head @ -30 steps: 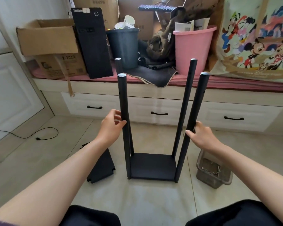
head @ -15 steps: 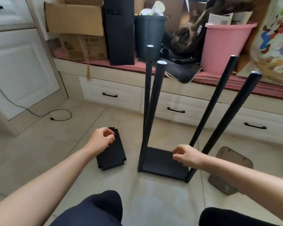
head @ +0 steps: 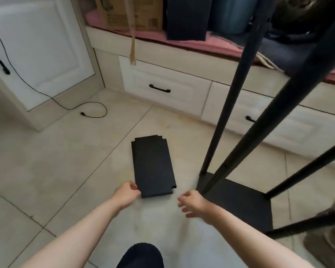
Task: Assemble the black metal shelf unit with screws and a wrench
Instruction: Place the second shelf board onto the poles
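Observation:
A loose black shelf panel [head: 153, 167] with notched corners lies flat on the floor tiles. My left hand [head: 127, 192] pinches its near left corner. My right hand [head: 193, 204] hovers with fingers spread just right of the panel's near edge, holding nothing. To the right stands the partly built shelf unit: a black base plate [head: 238, 202] with several black poles [head: 228, 111] rising from its corners.
A clear plastic tub [head: 327, 246] sits on the floor at the far right edge. White drawers [head: 162, 88] run under a bench with a pink cushion, cardboard boxes and bins. A black cable [head: 93, 111] lies on the floor to the left. My knee [head: 141, 256] is at the bottom.
My head has dropped and turned left toward the loose panel. Both hands let go of the poles; the left hand moved onto the panel's near corner, the right opened beside it.

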Demonstrator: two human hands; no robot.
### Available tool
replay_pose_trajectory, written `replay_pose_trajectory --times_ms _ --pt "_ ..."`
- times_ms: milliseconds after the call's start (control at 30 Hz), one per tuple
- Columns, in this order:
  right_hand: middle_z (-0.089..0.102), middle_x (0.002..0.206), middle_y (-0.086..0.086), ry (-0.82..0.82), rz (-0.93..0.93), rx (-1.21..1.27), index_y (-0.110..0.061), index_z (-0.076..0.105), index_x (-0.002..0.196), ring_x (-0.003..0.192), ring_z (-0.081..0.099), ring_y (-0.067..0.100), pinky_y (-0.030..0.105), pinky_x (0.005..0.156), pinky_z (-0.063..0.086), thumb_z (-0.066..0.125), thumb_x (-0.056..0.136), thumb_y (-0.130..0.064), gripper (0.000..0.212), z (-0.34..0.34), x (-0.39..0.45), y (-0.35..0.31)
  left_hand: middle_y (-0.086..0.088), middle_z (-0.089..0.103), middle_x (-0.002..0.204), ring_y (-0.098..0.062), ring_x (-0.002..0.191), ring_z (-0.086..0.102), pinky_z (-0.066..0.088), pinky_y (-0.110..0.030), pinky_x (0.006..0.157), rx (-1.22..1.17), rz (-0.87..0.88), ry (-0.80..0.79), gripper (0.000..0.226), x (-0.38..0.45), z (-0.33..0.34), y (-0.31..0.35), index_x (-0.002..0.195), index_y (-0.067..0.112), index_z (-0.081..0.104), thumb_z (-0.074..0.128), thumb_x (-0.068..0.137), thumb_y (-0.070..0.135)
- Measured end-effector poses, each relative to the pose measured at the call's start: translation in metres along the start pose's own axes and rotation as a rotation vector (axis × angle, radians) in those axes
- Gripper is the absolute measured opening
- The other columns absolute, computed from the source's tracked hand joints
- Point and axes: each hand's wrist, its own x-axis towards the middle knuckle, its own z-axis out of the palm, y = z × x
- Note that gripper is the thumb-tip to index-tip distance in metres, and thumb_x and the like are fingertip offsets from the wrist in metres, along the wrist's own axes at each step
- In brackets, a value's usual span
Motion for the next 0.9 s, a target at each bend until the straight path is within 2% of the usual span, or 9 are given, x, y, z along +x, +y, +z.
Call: replay_pose_trajectory --times_ms 67,133,200,267,367,467,667,733,900 --pt "0.060 0.117 0.008 -0.030 0.067 0.149 -0.007 0.049 0.125 0.106 0.061 0.024 0.034 0.090 0.055 0.045 0.103 -0.031 0.033 0.011 0.023 0.001 -0.005 0.057 0.089 -0.025 0.088 0.055 0.046 -0.031 0.078 -0.030 -0.074 -0.010 0.006 0.013 0.005 -0.007 0.092 0.016 0.055 0.060 0.095 0.016" --pt "0.060 0.115 0.008 -0.031 0.144 0.301 -0.007 0.046 0.122 0.101 0.062 0.023 0.033 0.085 0.057 0.047 0.103 -0.032 0.032 0.019 0.040 -0.001 -0.008 0.057 0.091 -0.025 0.088 0.055 0.050 -0.034 0.080 -0.088 -0.136 -0.009 0.023 0.025 0.011 -0.010 0.077 0.021 0.047 0.060 0.095 0.015" --pt "0.060 0.124 0.017 -0.012 0.213 0.447 -0.007 0.047 0.113 0.106 0.064 0.033 0.041 0.092 0.056 0.049 0.102 -0.031 0.026 0.026 0.056 -0.002 -0.012 0.057 0.101 -0.027 0.095 0.057 0.052 -0.037 0.087 -0.172 -0.197 0.006 0.022 0.035 0.017 -0.013 0.080 0.018 0.046 0.060 0.096 0.015" --pt "0.051 0.136 0.026 -0.008 0.275 0.635 -0.004 0.048 0.113 0.101 0.066 0.039 0.046 0.098 0.052 0.052 0.101 -0.025 0.024 0.033 0.067 -0.005 -0.013 0.053 0.106 -0.027 0.094 0.054 0.048 -0.033 0.079 -0.263 -0.246 -0.001 0.016 0.040 0.023 -0.015 0.088 0.016 0.047 0.061 0.095 0.014" --pt "0.049 0.137 0.031 -0.010 0.325 0.844 0.001 0.050 0.118 0.087 0.063 0.035 0.036 0.064 0.049 0.056 0.100 -0.018 0.027 0.041 0.079 -0.009 -0.010 0.055 0.103 -0.024 0.087 0.054 0.046 -0.028 0.066 -0.403 -0.300 -0.058 0.015 0.047 0.037 -0.020 0.107 0.014 0.048 0.060 0.097 0.015" --pt "0.060 0.098 0.023 0.028 0.301 0.888 0.004 0.054 0.110 0.072 0.058 0.031 0.033 0.052 0.051 0.058 0.098 -0.014 0.022 0.046 0.090 -0.009 -0.006 0.055 0.085 -0.019 0.074 0.052 0.047 -0.028 0.063 -0.540 -0.320 -0.037 0.012 0.056 0.049 -0.019 0.108 0.007 0.053 0.059 0.098 0.011" --pt "0.063 0.097 0.020 0.026 0.208 0.878 0.002 0.057 0.109 0.084 0.063 0.035 0.041 0.070 0.055 0.062 0.097 -0.027 0.031 0.049 0.098 -0.004 -0.010 0.061 0.095 -0.027 0.083 0.063 0.055 -0.031 0.069 -0.834 -0.351 0.007 0.015 0.056 0.058 -0.012 0.116 0.004 0.053 0.054 0.102 0.010" --pt "0.066 0.100 0.021 0.055 0.189 0.841 -0.001 0.056 0.107 0.085 0.066 0.034 0.041 0.070 0.056 0.063 0.095 -0.030 0.032 0.045 0.097 -0.006 -0.012 0.063 0.099 -0.031 0.091 0.064 0.056 -0.037 0.079 -0.877 -0.340 -0.021 0.018 0.054 0.060 -0.010 0.119 0.002 0.053 0.053 0.103 0.012" --pt "0.067 0.105 0.020 0.140 0.157 0.920 0.002 0.051 0.124 0.088 0.067 0.034 0.040 0.070 0.053 0.059 0.097 -0.014 0.033 0.041 0.085 -0.013 -0.018 0.065 0.111 -0.035 0.096 0.067 0.055 -0.044 0.090 -0.908 -0.325 -0.084 0.022 0.047 0.059 -0.003 0.119 0.001 0.055 0.054 0.104 0.017"
